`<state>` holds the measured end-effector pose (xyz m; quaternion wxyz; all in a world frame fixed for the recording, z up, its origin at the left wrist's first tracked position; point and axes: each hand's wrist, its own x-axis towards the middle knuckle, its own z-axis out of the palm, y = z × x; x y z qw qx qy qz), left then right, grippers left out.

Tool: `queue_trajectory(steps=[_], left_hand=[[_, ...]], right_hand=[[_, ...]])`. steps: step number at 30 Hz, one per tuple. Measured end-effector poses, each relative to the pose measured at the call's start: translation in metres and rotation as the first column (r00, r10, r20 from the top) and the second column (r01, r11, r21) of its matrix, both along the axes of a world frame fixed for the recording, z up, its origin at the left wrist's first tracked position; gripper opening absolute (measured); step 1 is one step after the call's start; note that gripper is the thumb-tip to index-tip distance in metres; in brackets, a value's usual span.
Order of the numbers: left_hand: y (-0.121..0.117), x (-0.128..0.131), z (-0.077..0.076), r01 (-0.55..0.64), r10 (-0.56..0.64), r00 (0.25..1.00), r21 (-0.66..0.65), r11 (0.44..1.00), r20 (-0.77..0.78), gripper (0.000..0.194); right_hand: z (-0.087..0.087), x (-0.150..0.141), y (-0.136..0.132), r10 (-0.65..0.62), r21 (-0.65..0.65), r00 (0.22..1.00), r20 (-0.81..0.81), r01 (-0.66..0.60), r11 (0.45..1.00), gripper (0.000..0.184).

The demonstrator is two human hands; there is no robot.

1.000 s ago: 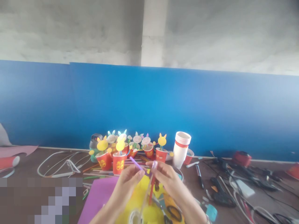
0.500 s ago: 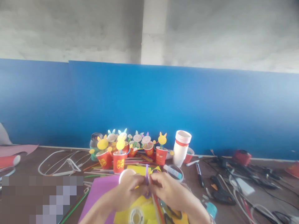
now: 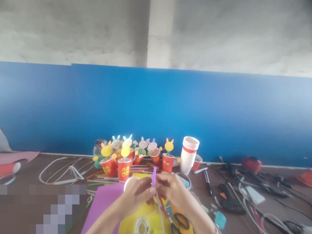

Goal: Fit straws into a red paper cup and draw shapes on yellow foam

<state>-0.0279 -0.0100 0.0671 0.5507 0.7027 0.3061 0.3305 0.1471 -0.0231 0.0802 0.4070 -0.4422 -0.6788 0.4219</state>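
Over the yellow sheets, my left hand [image 3: 138, 191] is closed, pinching a short purple straw-like stick [image 3: 154, 177] that stands upright between both hands. My right hand [image 3: 170, 188] is closed close beside it, its fingers partly hidden. From its fingertips a long pale strip [image 3: 159, 208] hangs down, with a red stick [image 3: 163, 208] alongside; their upper ends are hidden. Behind my left hand a white paper cup [image 3: 129, 183] shows its rim. Below lie a tape roll [image 3: 142, 225] and black-handled scissors [image 3: 181, 221].
Several red paper cups [image 3: 124, 169] with paper animal figures stand behind my hands. A tall stack of white cups [image 3: 188, 156] is right of them. A purple sheet [image 3: 102, 201] lies left; a marker [image 3: 208, 183], a glue gun [image 3: 231, 203] and tangled cables lie right.
My hands have come together, and the purple stick has turned from slanted to upright. The pale strip and red stick have swung to lean the other way. The white cup now shows behind my left hand.
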Motion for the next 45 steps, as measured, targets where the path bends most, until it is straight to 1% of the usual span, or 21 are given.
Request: queue_trajectory(steps=[2,6,7,8,10,11,13,15,17,18,20,21,22,23,25,29,33,37,41,43,45], left_hand=[[-0.001,0.004,-0.002,-0.052,0.053,0.999,-0.057,0.997,0.008,0.052],[0.000,0.011,-0.007,-0.228,0.233,0.972,-0.140,0.964,0.020,0.053],[0.001,0.012,-0.008,-0.267,0.273,0.962,-0.151,0.952,0.021,0.052],[0.002,0.012,-0.008,-0.298,0.306,0.952,-0.161,0.941,0.029,0.051],[0.002,0.012,-0.007,-0.324,0.340,0.938,-0.187,0.928,0.063,0.048],[0.002,0.012,-0.007,-0.323,0.344,0.936,-0.201,0.925,0.077,0.047],[0.001,0.012,-0.005,-0.316,0.342,0.935,-0.218,0.923,0.091,0.046],[0.000,0.013,-0.005,-0.309,0.336,0.937,-0.223,0.925,0.094,0.044],[-0.001,0.014,-0.006,-0.315,0.343,0.933,-0.218,0.924,0.106,0.042],[-0.001,0.014,-0.007,-0.323,0.352,0.929,-0.219,0.921,0.113,0.041],[0.000,0.015,-0.007,-0.344,0.380,0.916,-0.235,0.909,0.130,0.040],[0.000,0.015,-0.007,-0.352,0.394,0.908,-0.248,0.902,0.143,0.040],[0.000,0.015,-0.007,-0.355,0.403,0.901,-0.264,0.897,0.158,0.041],[0.000,0.015,-0.006,-0.353,0.408,0.896,-0.278,0.894,0.175,0.041],[0.000,0.014,-0.005,-0.340,0.404,0.893,-0.289,0.895,0.198,0.042],[0.000,0.013,-0.004,-0.327,0.385,0.899,-0.266,0.907,0.209,0.044],[0.002,0.012,-0.008,-0.299,0.363,0.901,-0.266,0.916,0.239,0.043],[0.007,0.012,-0.018,-0.284,0.348,0.902,-0.256,0.924,0.255,0.045],[0.010,0.012,-0.021,-0.336,0.369,0.911,-0.191,0.923,0.185,0.053],[0.009,0.011,-0.017,-0.310,0.340,0.931,-0.201,0.929,0.136,0.055],[0.006,0.008,-0.010,-0.261,0.287,0.953,-0.215,0.941,0.097,0.054]], right_hand=[[0.000,-0.003,-0.002,-0.021,0.046,0.999,0.041,0.019,0.999,0.020],[0.005,-0.006,-0.010,-0.068,0.177,0.975,0.212,0.030,0.984,0.013],[0.006,-0.006,-0.012,-0.079,0.195,0.967,0.242,0.031,0.980,0.015],[0.006,-0.006,-0.014,-0.095,0.199,0.961,0.260,0.042,0.979,0.022],[0.005,-0.006,-0.015,-0.136,0.167,0.954,0.268,0.093,0.982,0.033],[0.003,-0.007,-0.015,-0.162,0.147,0.950,0.268,0.125,0.981,0.033],[0.000,-0.009,-0.013,-0.203,0.137,0.939,0.278,0.170,0.976,0.023],[-0.002,-0.012,-0.012,-0.225,0.155,0.928,0.298,0.185,0.970,0.008],[-0.004,-0.015,-0.010,-0.222,0.167,0.933,0.282,0.180,0.969,0.005],[-0.004,-0.015,-0.010,-0.217,0.165,0.941,0.261,0.178,0.970,0.005],[-0.004,-0.016,-0.009,-0.216,0.156,0.949,0.228,0.183,0.971,0.013],[-0.004,-0.016,-0.009,-0.227,0.156,0.945,0.236,0.194,0.968,0.011],[-0.003,-0.015,-0.010,-0.246,0.155,0.933,0.262,0.211,0.965,0.005],[-0.003,-0.015,-0.010,-0.265,0.154,0.918,0.294,0.228,0.961,0.005],[-0.002,-0.014,-0.011,-0.294,0.168,0.894,0.339,0.250,0.954,0.019],[-0.003,-0.012,-0.011,-0.297,0.228,0.890,0.346,0.227,0.947,0.022],[-0.007,-0.012,-0.010,-0.303,0.256,0.893,0.332,0.224,0.940,0.022],[-0.002,-0.012,-0.012,-0.308,0.264,0.887,0.345,0.223,0.938,0.017],[0.007,-0.008,-0.014,-0.285,0.230,0.893,0.347,0.214,0.949,0.010],[0.009,-0.005,-0.013,-0.260,0.174,0.915,0.309,0.215,0.961,0.008],[0.009,-0.001,-0.012,-0.218,0.076,0.946,0.241,0.206,0.976,0.005]])
